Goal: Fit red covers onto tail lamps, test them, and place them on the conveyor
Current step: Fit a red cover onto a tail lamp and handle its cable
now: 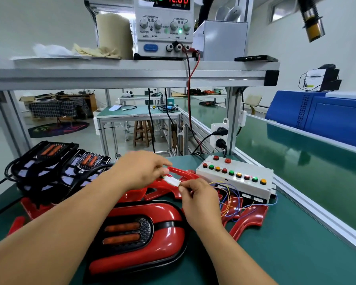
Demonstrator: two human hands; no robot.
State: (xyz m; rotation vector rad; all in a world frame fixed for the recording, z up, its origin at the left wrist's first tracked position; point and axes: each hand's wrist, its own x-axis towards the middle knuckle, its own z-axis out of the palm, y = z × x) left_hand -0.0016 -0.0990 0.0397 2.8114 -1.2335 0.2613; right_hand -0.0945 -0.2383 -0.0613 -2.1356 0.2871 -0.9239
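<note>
A tail lamp (140,235) with a red cover fitted lies on the green bench in front of me, amber strips facing up. Above it my left hand (140,169) and my right hand (197,200) each pinch one end of a white plug connector (173,180), held between them. Thin coloured wires (230,194) run from my right hand toward the white test box (236,177) with its row of red, green and amber buttons. Loose red covers (249,217) lie under and beside the hands. Uncovered black tail lamps (56,167) are stacked at the left.
The green conveyor (300,153) runs along the right behind an aluminium rail (317,214). A power supply (164,27) showing 12.00 V stands on the shelf overhead, red and black leads hanging down. A socket strip (220,134) is fixed to the frame post.
</note>
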